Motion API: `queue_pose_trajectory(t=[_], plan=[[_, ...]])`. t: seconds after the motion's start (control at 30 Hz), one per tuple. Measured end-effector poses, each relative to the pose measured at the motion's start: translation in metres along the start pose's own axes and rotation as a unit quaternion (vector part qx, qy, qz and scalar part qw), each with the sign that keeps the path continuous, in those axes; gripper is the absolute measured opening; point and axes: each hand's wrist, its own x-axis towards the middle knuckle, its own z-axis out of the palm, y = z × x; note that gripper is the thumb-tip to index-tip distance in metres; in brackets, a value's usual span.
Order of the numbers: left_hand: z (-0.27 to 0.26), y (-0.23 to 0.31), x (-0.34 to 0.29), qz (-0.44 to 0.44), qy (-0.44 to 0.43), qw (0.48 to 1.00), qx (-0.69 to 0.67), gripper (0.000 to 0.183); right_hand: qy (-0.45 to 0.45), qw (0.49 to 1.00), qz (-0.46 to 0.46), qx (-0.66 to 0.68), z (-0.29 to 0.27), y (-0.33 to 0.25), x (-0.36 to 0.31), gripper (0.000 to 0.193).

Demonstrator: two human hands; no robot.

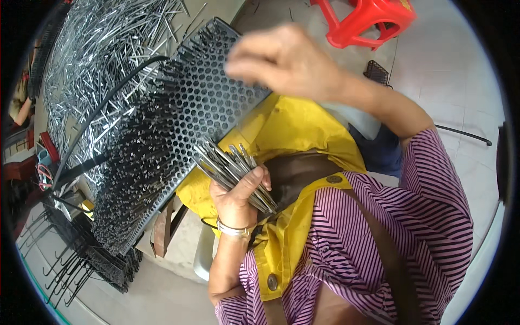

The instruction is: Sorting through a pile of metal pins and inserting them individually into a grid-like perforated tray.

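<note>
One bundle of metal rods (230,168) is clamped in our L hand (236,203), tips approx. mid near long edge of the honeycomb rack (208,103). R hand (287,62) blurs over its right short edge; can't tell if gripping. We'd fan tips for clean picks.

Rods (135,149) are standing in L part of tray (211,103). Loose rods (122,57) are lying on tabletop (222,7), beyond tray, to L. Rod bundle (227,165) is resting in L grip (236,197), btwn tray & apron (300,122); R grip (284,57) is hovering near tray's far R end. Stool (346,30) is standing on floor (433,70), beyond R grip.
</note>
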Motion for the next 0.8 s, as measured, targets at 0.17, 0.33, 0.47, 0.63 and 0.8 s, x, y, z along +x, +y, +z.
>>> queue_pose_trajectory(t=[0.17,0.33,0.47,0.63,0.8], plan=[[0.003,-0.001,-0.002,0.008,-0.012,1.000,-0.004,0.021,-0.169,0.907,0.163,0.348,0.035,-0.021,-0.053,0.014],[0.000,0.000,-0.007,0.017,-0.048,0.999,0.005,0.022,-0.169,0.826,0.230,0.486,0.047,-0.029,-0.064,0.008],[0.004,0.003,-0.011,-0.023,-0.019,0.999,0.017,0.020,-0.148,0.843,0.213,0.470,0.047,-0.025,-0.069,0.010],[0.004,0.004,-0.012,-0.037,-0.011,0.999,0.016,0.016,-0.051,0.890,0.202,0.406,0.040,-0.017,-0.060,0.010],[0.003,0.003,-0.008,-0.033,-0.011,0.999,0.008,0.015,-0.085,0.907,0.196,0.364,0.032,-0.020,-0.051,0.010]])
